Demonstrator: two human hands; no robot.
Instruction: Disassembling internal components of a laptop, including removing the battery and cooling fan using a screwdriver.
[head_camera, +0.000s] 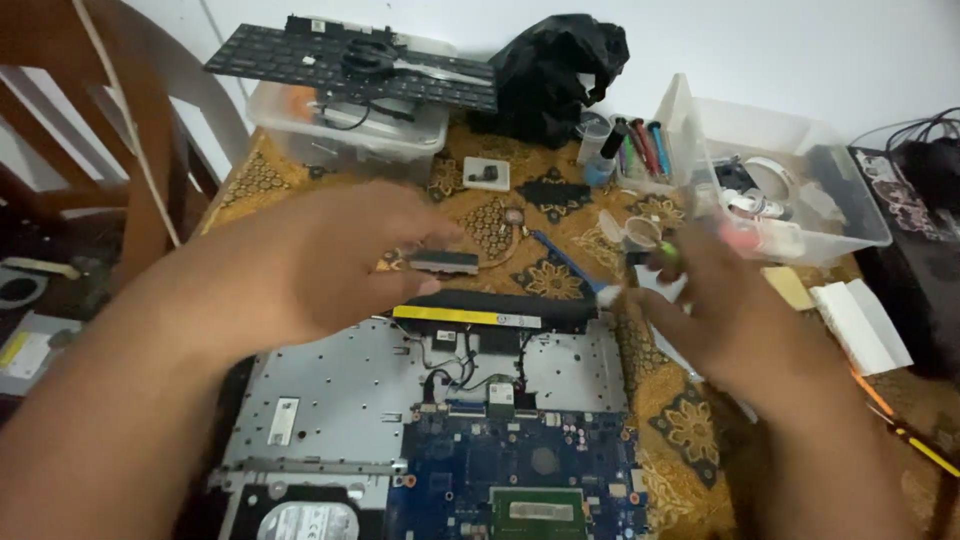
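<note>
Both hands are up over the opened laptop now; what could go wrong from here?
1. The left hand pinches a small metal part above the bare blue motherboard; if dropped, it might hit components.
2. The right hand holds a green-tipped tool near the loose black wires, which could snag.
3. The picture is blurred with motion, so either grip may be less sure than it looks.

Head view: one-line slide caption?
Left hand holds a small heatsink part, right hand a green-handled tool, above an opened laptop.

Left hand (330, 260) reaching forward; right hand (715, 300) fingers curled in a grip
</note>
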